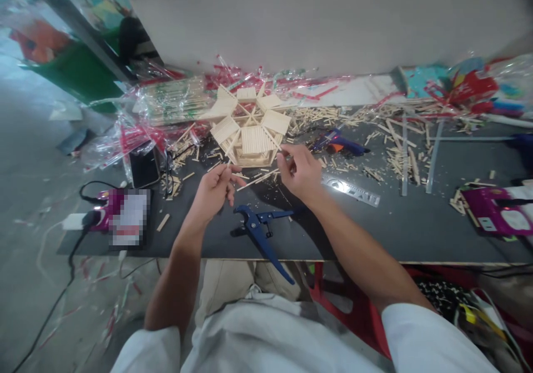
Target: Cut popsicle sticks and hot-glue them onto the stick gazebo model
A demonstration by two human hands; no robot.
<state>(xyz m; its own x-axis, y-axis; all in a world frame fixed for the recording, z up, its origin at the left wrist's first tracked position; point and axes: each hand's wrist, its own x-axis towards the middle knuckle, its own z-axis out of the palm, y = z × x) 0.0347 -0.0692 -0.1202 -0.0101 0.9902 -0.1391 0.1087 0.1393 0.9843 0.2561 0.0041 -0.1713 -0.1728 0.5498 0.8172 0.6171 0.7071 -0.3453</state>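
A small building model of pale wooden sticks (256, 140), with slatted roof panels around an open centre, stands on the dark table in front of me. My left hand (214, 190) is at its front left corner, thumb and forefinger pinched at the low end of a slanting strip, other fingers loosely bent. At the front right corner, my right hand (300, 172) pinches the end of the matching strip. A loose thin stick (260, 180) lies between the hands. Closer to me rests a blue-handled cutter (264, 237), its jaws toward my left hand.
A clear ruler (352, 190) and a blue glue gun (343, 142) lie to the right among stick offcuts (402, 156). Phones (144, 165) and a purple power strip (100, 212) with cables sit left. Plastic wrapping (175, 98) lines the back. A green bin (75, 73) stands beyond.
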